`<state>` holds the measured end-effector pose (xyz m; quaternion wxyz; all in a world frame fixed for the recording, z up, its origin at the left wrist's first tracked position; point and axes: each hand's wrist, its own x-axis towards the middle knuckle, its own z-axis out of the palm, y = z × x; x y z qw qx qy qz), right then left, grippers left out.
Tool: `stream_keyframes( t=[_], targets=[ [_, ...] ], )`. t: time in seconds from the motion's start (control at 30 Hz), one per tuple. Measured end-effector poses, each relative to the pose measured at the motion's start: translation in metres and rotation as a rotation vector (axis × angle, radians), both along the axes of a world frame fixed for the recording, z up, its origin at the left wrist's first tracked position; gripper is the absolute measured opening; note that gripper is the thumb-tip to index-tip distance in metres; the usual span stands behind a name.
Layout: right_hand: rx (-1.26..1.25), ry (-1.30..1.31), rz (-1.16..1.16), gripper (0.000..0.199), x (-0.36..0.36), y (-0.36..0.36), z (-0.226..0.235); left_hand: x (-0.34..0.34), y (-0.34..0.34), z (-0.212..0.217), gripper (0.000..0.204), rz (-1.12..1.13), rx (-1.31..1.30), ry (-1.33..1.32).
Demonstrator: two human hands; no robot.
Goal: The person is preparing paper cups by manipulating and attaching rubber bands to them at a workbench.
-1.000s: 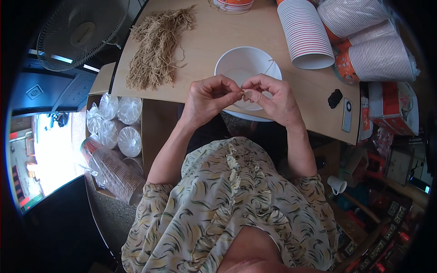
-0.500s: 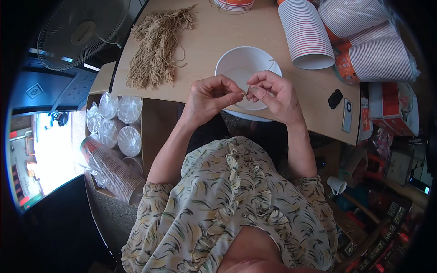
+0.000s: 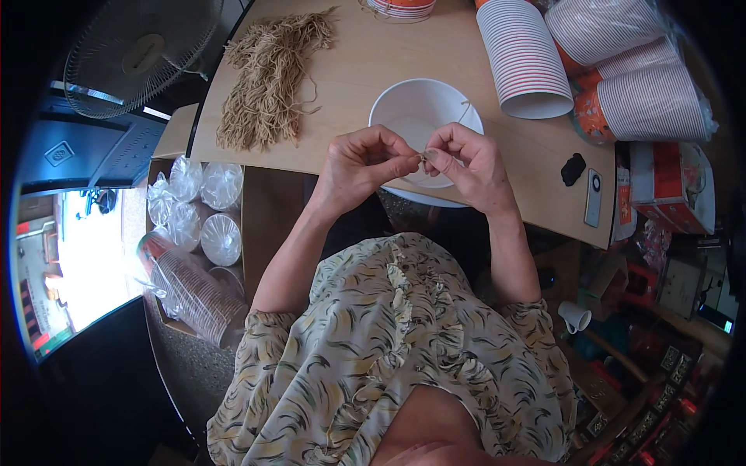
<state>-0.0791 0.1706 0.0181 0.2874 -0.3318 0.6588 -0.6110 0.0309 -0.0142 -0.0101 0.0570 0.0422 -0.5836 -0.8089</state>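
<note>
A: Fingers?
B: Left hand (image 3: 359, 167) and right hand (image 3: 472, 167) pinched closed, thumb to forefinger, on one thin tan fibre strand (image 3: 423, 158), over the round white bowl's (image 3: 416, 101) six o'clock side; presumably for fine control.
A: Tangled tan fibre heap (image 3: 272, 81)?
B: Bowl's ten o'clock, probably for easy reach.

Pinched strand (image 3: 423, 158) — too small to tell, bowl (image 3: 404, 109) part-hidden, fan (image 3: 144, 54) cropped
</note>
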Motion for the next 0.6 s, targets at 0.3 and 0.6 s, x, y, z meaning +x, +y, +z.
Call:
stream_keyframes(
  t=[0.3,0.6],
  targets=[
    [-0.010,-0.026,0.005,0.013,-0.0026,0.0014,0.0011,-0.0007,-0.0021,0.0000,0.010,-0.016,0.064,-0.013],
    [0.031,0.063,0.039,0.007,-0.0014,-0.0011,0.0031,-0.0003,-0.0044,0.0026,0.013,-0.050,0.042,-0.020]
  ],
)
